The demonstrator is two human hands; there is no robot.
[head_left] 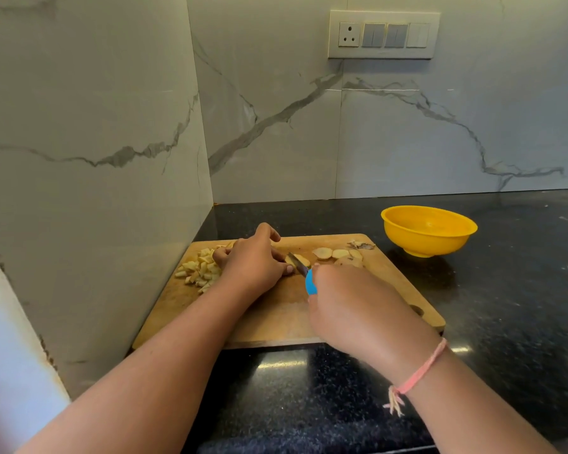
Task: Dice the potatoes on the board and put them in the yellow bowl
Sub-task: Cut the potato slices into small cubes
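Now the left hand (pixel 253 260) pinches a potato slice (pixel 302 259) on the board (pixel 276 317) so it cannot slip while the right hand (pixel 351 309) grips the knife (pixel 310 281) to chop it, with cut bits (pixel 200 268) piled aside and the yellow bowl (pixel 428 232) empty nearby.

Switch panel (pixel 383 34) w/ socket on marble wall (pixel 407 132); black countertop (pixel 522 290).

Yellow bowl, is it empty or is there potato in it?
Empty. The yellow bowl shows a bare inside; diced potato lies on the board.
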